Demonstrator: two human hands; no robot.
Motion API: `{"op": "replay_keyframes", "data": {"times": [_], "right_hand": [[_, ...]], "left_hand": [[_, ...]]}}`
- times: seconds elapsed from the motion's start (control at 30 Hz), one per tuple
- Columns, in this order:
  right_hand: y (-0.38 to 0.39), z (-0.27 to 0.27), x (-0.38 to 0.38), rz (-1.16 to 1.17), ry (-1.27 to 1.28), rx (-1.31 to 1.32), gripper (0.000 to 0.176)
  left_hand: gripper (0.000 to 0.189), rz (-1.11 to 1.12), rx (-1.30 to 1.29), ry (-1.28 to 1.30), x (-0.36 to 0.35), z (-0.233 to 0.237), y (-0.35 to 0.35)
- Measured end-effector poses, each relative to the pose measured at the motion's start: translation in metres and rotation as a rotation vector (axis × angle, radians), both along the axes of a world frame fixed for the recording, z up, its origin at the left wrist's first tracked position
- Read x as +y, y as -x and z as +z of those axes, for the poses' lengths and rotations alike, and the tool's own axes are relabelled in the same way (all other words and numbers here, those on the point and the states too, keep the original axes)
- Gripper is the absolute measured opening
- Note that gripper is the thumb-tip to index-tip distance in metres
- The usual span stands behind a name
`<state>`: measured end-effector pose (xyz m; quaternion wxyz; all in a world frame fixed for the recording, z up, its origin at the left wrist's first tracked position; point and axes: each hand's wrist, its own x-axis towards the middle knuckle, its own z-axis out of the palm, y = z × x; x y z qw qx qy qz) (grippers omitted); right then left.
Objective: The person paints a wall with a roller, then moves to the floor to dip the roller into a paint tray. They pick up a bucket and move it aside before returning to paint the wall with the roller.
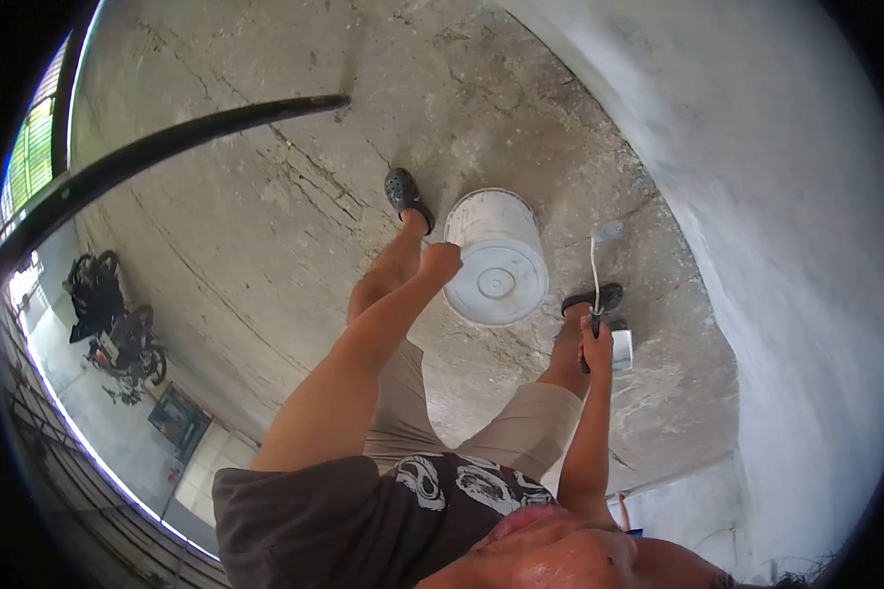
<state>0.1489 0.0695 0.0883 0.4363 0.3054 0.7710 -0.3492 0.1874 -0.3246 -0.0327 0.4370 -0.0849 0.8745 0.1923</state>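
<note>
My right hand [596, 344] is wrapped round the black handle of a paint roller [594, 263]. Its bent metal rod points away from me and ends in a small greyish roller head, held over the floor near the wall. My left hand [442, 260] is closed in a fist and overlaps the left edge of a white bucket [506, 221]; whatever is inside the fist is hidden. The bucket stands between my feet, and its flat round end with raised rings faces me. A whitish rectangular thing [622, 349] lies on the floor just beyond my right hand.
Cracked concrete floor [236, 206] spreads around my dark clogs [408, 194]. On the right rises a pale, rough wall [805, 245]. A thick black bar [206, 128] crosses the upper left. Parked motorcycles [123, 334] and a barred gate [69, 491] are farther left.
</note>
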Motion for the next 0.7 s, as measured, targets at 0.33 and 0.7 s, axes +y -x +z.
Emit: {"op": "replay_keyframes", "data": {"times": [0.33, 0.7], "right_hand": [[-0.090, 0.074, -0.078, -0.340, -0.142, 0.071, 0.033], [-0.224, 0.032, -0.006, -0.640, -0.103, 0.077, 0.022]], "left_hand": [[0.035, 0.153, -0.134, 0.107, -0.114, -0.008, 0.012], [0.050, 0.026, 0.032, 0.441, -0.030, 0.031, 0.083]]}}
